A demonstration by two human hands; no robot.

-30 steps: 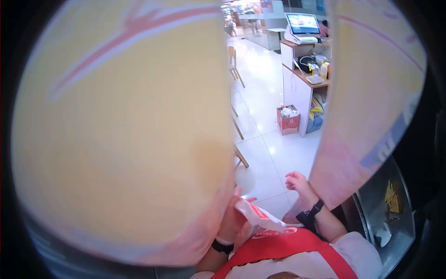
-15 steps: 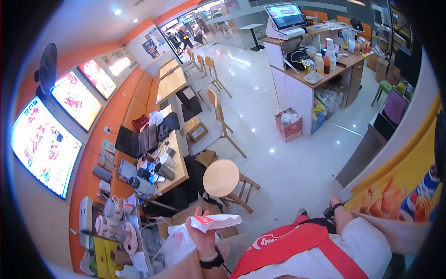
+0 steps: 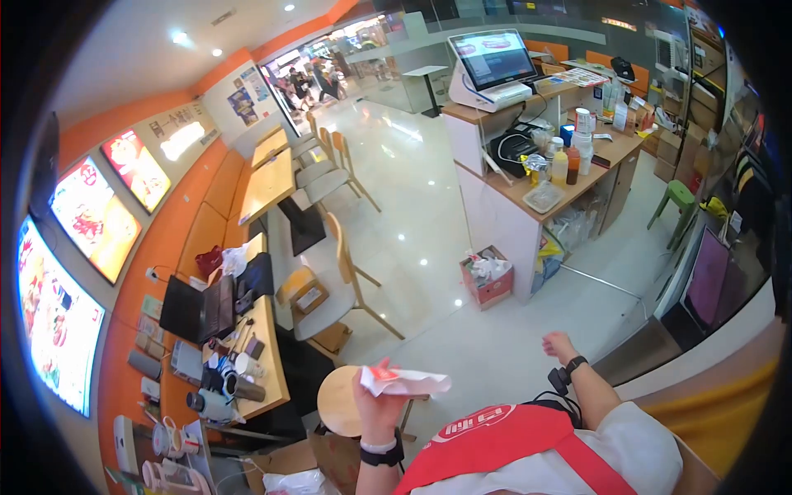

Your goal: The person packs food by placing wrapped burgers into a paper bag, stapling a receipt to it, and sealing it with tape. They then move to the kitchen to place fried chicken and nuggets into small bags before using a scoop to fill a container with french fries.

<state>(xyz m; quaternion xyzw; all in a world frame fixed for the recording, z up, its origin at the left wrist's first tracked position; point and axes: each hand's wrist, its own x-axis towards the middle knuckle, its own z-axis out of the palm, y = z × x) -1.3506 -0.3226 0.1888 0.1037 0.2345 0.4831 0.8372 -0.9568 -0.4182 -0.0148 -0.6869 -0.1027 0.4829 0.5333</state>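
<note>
Holds a white paper bag point(image 3: 422, 383) in the left hand point(image 3: 378, 415), gripped narrowly at its near end. Runs lengthwise nearly level across the view, jutting from the left hand toward the side of the right hand point(image 3: 562, 346). Hides much of the left fingers behind the paper, leaving just some tips showing above its upper edge. Blocks part of a round stool point(image 3: 337, 402) behind the left hand. Cuts off a cardboard box point(image 3: 268, 462) at the bottom edge, below and left of that hand. Looks thin, flattened and creased, with blurred red print beside the fingers. Curls the right hand loosely, well apart from the bag; cannot tell how tightly closed.
</note>
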